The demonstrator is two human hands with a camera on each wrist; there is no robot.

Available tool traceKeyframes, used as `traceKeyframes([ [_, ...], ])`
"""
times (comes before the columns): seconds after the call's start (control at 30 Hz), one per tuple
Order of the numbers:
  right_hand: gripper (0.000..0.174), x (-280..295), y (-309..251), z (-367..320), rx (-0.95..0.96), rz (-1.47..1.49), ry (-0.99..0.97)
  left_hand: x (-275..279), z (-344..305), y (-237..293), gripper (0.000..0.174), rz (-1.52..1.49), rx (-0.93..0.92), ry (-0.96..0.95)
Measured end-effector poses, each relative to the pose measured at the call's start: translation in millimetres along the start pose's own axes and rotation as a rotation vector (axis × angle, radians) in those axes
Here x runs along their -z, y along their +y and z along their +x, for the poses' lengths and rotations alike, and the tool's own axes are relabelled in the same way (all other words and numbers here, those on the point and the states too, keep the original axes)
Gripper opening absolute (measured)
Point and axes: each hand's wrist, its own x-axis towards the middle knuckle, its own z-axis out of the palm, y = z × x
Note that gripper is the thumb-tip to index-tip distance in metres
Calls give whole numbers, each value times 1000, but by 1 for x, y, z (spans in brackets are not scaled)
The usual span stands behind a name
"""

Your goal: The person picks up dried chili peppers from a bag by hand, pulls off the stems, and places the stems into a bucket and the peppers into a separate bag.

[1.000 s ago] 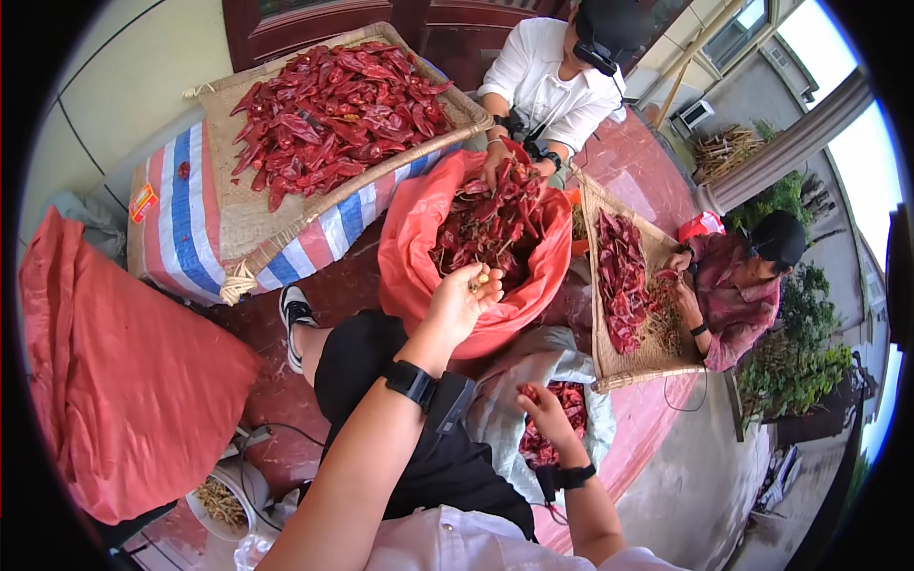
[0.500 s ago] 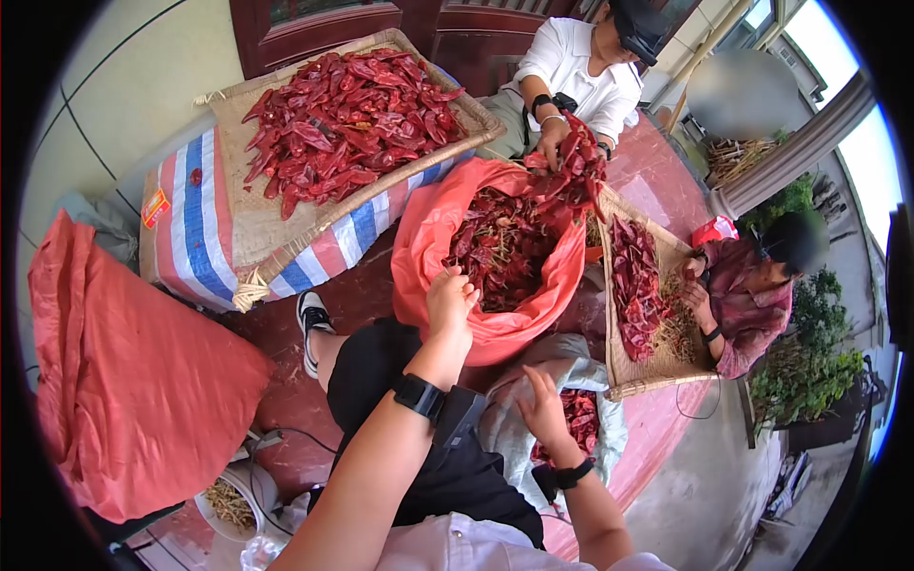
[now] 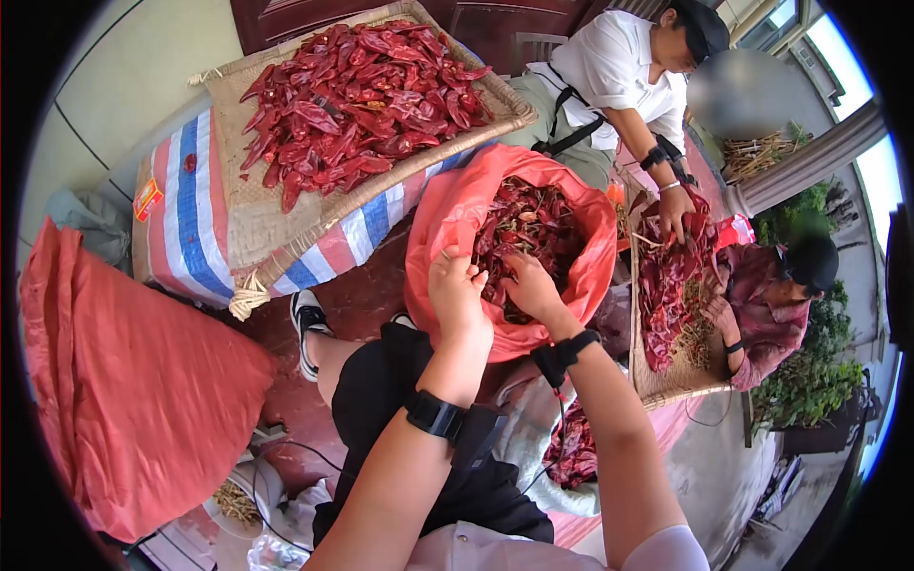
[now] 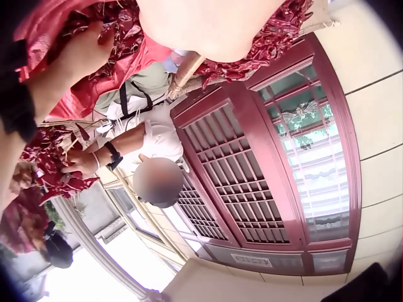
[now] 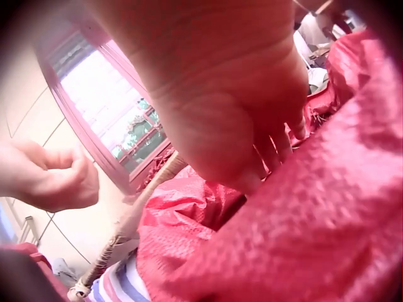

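An open red sack [image 3: 447,224] full of dried red chillies [image 3: 528,224] stands in front of my knees. My left hand [image 3: 455,285] hovers at its near rim with fingers curled, and a thin pale chilli stalk [image 3: 445,254] pokes out of the fist; the right wrist view shows the same left hand [image 5: 50,176] as a closed fist. Just to its right, my right hand [image 3: 528,281] reaches down into the sack, fingers on the chillies. In the right wrist view the right hand [image 5: 214,94] fills the frame above the red sack [image 5: 302,239], its fingertips hidden.
A flat basket [image 3: 238,205] of chillies lies on a striped bundle [image 3: 190,219] at back left. A person in white [image 3: 609,76] and another in maroon [image 3: 762,295] work over a woven tray [image 3: 678,381] at right. A grey bag [image 3: 519,438] of chillies sits by my right leg; a bowl of stalks [image 3: 233,500] sits lower left.
My right hand left the grey bag and moved up into the red sack. My left hand turned palm-down and closed at the rim. The person in white carried chillies over to the tray.
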Motion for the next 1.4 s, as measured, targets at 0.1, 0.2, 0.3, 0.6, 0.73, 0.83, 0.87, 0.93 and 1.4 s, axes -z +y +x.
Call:
traceKeyframes([
  [0.1,49,-14,4,35,-115,29,-160,-3,2,0,13,25,-31,19],
  [0.2,52,-24,-3,52,-13,-266,-165,-4,5,0,14,32,-50,14],
  [0.3,54,-37,3,60,83,-441,-188,-4,7,-2,15,43,-46,27],
  [0.6,30,-35,24,48,-103,-582,-322,-5,2,-2,9,134,9,-21],
  [0.73,20,-17,25,27,15,-630,-428,-2,4,-2,9,155,24,-32],
  [0.83,28,3,23,7,-38,-514,-502,0,4,-5,10,202,54,-45],
  [0.87,31,10,22,-2,-40,-432,-456,2,6,-8,14,212,68,-49],
  [0.93,30,21,23,-15,7,-396,-309,5,6,-14,20,195,125,-54],
  [1.4,16,83,-49,-70,-189,1050,-109,9,-19,-27,30,587,129,-653],
])
